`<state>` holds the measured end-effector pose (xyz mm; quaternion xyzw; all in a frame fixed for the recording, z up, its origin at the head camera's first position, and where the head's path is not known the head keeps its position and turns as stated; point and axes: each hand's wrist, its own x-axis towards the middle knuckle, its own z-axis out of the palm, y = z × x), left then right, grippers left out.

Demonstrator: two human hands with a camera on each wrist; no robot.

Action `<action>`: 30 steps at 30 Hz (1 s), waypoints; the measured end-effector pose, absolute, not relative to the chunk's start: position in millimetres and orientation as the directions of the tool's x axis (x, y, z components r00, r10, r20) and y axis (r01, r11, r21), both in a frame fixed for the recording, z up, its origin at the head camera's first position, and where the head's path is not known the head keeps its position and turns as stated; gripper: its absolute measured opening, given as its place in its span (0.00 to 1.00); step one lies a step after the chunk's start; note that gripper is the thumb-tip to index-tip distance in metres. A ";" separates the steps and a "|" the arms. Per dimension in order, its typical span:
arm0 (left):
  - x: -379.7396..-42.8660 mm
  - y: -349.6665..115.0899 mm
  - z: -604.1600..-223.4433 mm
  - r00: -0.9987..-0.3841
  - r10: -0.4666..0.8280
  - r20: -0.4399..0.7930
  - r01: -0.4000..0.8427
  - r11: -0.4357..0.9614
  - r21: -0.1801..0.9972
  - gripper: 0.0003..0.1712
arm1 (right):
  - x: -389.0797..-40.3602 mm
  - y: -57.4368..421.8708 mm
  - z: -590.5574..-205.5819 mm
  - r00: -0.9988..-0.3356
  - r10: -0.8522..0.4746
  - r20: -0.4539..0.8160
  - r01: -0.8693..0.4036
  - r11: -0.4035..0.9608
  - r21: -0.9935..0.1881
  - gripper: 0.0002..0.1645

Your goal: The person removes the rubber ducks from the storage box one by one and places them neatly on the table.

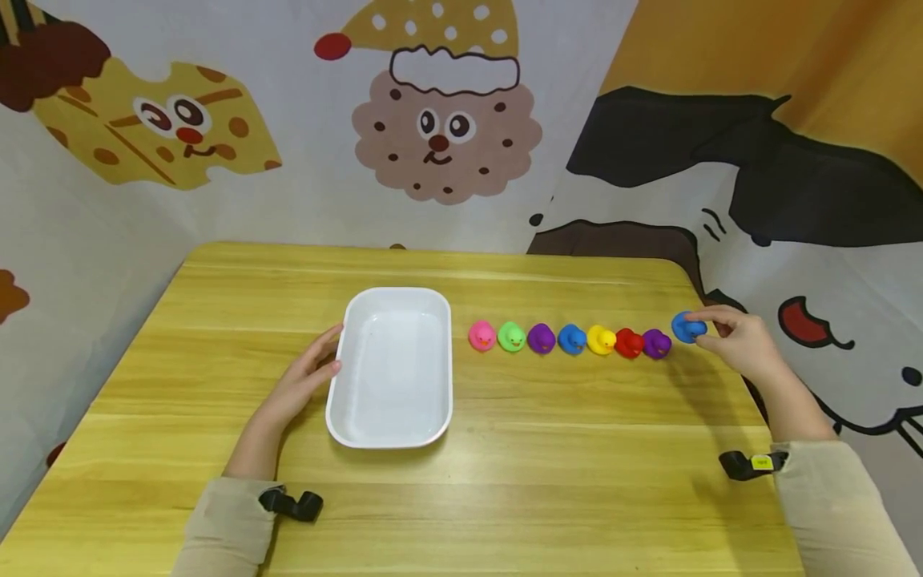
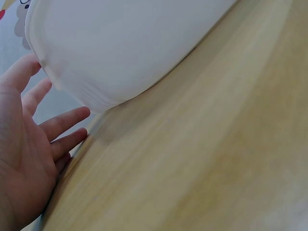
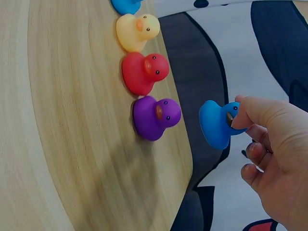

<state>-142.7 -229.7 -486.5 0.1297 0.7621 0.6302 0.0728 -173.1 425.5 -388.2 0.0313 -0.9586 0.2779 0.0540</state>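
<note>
My right hand [image 1: 746, 343] pinches a blue rubber duck [image 3: 215, 126] by its head between thumb and finger. It holds the duck above the table's right side, just past the end of a row of rubber ducks. Closest to it in that row is a purple duck [image 3: 150, 119], then a red duck [image 3: 139, 74] and a yellow duck [image 1: 600, 340]. My left hand [image 1: 297, 386] lies along the left side of a white tray [image 1: 392, 369], fingers spread and thumb at the rim. Nothing lies inside the tray.
Further left the row continues with another blue duck [image 1: 573, 340], a second purple duck [image 1: 541, 339], a green duck [image 1: 512, 337] and a pink duck [image 1: 482, 336] beside the tray. The wooden table [image 1: 548, 481] meets a cartoon-printed cloth [image 1: 288, 216] behind it.
</note>
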 end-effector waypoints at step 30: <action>-143.2 -230.5 -487.8 -0.956 0.287 0.066 0.113 0.153 0.982 0.34 | -180.6 450.1 -423.8 -0.994 0.051 -0.095 0.098 0.797 -0.596 0.19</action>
